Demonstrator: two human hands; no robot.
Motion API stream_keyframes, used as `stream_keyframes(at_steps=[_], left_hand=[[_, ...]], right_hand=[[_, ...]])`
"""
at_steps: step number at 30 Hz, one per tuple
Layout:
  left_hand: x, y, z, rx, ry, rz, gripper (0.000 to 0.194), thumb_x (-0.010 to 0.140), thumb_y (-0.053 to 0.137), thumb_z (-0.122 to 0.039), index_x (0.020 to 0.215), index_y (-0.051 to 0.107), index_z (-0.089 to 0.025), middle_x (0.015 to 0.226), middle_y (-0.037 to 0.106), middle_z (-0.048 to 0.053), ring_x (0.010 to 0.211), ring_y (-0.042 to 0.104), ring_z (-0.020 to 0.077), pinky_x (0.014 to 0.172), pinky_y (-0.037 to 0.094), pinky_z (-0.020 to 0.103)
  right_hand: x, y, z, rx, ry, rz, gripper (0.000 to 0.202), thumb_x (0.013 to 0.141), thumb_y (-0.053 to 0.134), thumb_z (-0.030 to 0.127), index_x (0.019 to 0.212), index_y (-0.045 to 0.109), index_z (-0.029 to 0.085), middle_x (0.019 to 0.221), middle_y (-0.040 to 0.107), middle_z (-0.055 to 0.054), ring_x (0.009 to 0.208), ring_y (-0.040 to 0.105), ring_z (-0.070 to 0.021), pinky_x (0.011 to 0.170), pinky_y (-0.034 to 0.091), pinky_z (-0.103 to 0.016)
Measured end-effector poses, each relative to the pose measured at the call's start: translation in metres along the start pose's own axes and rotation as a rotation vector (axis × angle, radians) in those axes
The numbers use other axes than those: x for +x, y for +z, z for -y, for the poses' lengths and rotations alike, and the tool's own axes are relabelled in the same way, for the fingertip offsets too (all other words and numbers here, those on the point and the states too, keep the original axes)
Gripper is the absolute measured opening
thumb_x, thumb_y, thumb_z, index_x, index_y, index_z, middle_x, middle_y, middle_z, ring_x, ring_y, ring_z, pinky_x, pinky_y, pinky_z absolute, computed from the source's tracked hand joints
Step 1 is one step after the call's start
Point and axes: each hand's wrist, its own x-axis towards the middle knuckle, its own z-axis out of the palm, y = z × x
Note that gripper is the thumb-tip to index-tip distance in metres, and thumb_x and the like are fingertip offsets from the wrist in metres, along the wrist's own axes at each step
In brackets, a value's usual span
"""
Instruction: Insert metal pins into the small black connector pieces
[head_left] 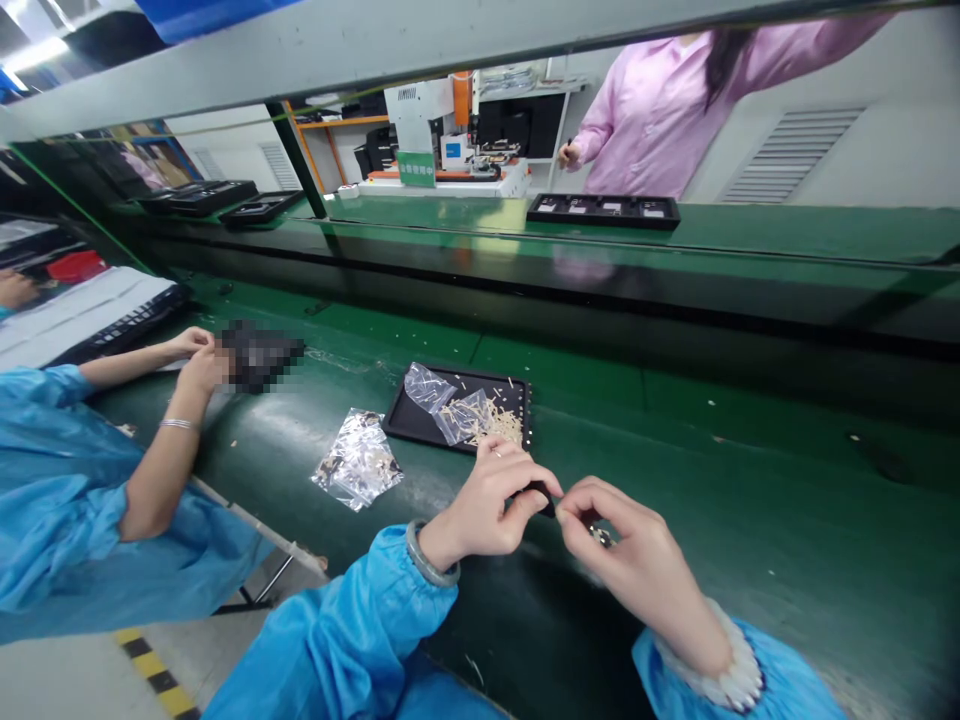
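My left hand [499, 497] pinches a small black part [541, 492] between thumb and fingers. Close beside it on the right, my right hand [626, 540] has its thumb and index finger pressed together at the black part's edge. Small shiny metal pieces [602, 536] show within the curl of my right hand. Beyond my left hand a black tray [420, 425] holds many small pale pieces [499, 422] and a clear plastic bag [429, 388]. A clear bag with shiny and dark pieces [358, 460] lies left of the tray.
At the left, a co-worker in blue sleeves [67, 500] handles something at a blurred black object [262, 352]. A person in pink [652, 115] stands behind the far ledge, which bears a black tray with compartments [604, 211]. A grey beam [450, 45] crosses above the green table [787, 480].
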Motion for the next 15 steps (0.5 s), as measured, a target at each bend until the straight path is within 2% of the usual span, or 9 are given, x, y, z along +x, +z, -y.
stream_keyframes(at_steps=[8, 15], left_hand=[[-0.0015, 0.0049, 0.0008, -0.132, -0.073, -0.039, 0.015, 0.086, 0.043, -0.024, 0.081, 0.056, -0.018, 0.073, 0.057, 0.001, 0.074, 0.05, 0.0151, 0.084, 0.033, 0.034], [-0.0013, 0.0046, 0.0009, -0.117, -0.095, -0.044, 0.017, 0.087, 0.042, -0.026, 0.081, 0.056, -0.018, 0.073, 0.058, 0.002, 0.074, 0.05, 0.016, 0.083, 0.034, 0.035]], right_hand=[[0.0057, -0.0035, 0.0053, 0.156, 0.135, 0.043, 0.021, 0.084, 0.05, 0.031, 0.067, 0.054, 0.019, 0.063, 0.052, 0.001, 0.057, 0.049, -0.0125, 0.053, 0.04, -0.023], [0.0069, -0.0056, 0.008, 0.2, 0.143, 0.037, 0.022, 0.083, 0.052, 0.034, 0.068, 0.056, 0.018, 0.063, 0.053, 0.0, 0.056, 0.049, -0.0126, 0.052, 0.041, -0.023]])
